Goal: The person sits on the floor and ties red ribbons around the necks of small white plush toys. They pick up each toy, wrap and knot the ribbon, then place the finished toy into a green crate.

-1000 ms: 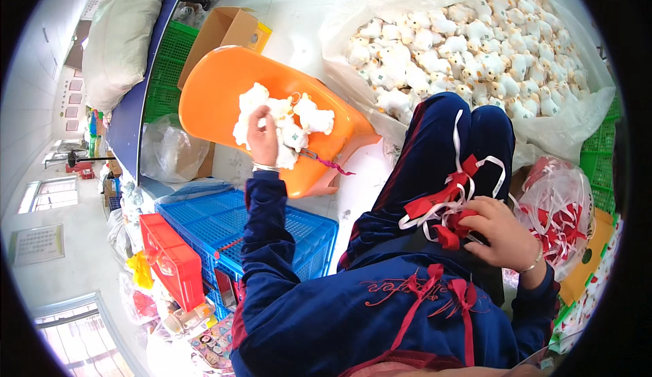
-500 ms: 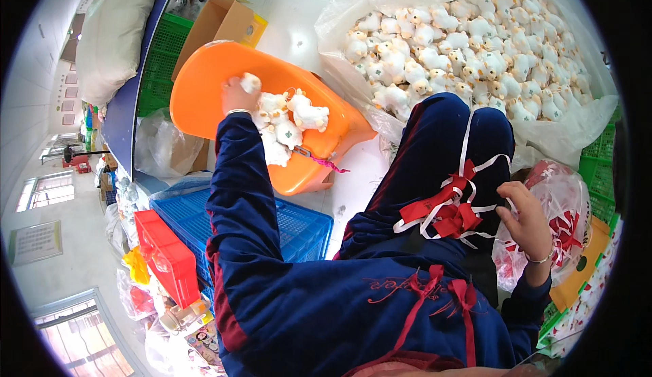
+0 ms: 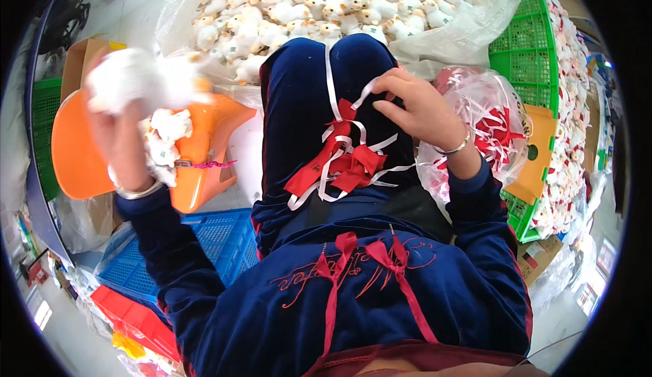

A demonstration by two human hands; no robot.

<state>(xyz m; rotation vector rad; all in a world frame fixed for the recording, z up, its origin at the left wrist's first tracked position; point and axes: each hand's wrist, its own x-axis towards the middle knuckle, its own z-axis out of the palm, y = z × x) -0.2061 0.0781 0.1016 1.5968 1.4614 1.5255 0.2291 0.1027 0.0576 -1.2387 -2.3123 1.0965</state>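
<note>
My left hand (image 3: 122, 146) is raised over the orange chair, closed around a white plush toy (image 3: 132, 81) that is smeared by motion. Below it, more small white plush toys (image 3: 170, 126) with tan patches lie on the orange chair (image 3: 78, 149). Over my lap, my right hand (image 3: 428, 112) pinches the end of a white ribbon (image 3: 365, 95) between thumb and fingers. That ribbon leads down to a tangle of red fabric pieces (image 3: 316, 173) with white ribbons, resting on my dark blue trousers.
Ahead of my knees, a large clear plastic sheet (image 3: 468, 34) holds a heap of white plush toys (image 3: 326, 3). At right are a clear bag of red pieces (image 3: 499, 129) and green crates (image 3: 523, 44). A blue crate (image 3: 224, 238) and red bin (image 3: 136, 319) stand at left.
My left hand has lifted a plush toy off the chair and brought it nearer. My right hand has moved onto a white ribbon and taken its end. The view has turned to the right.
</note>
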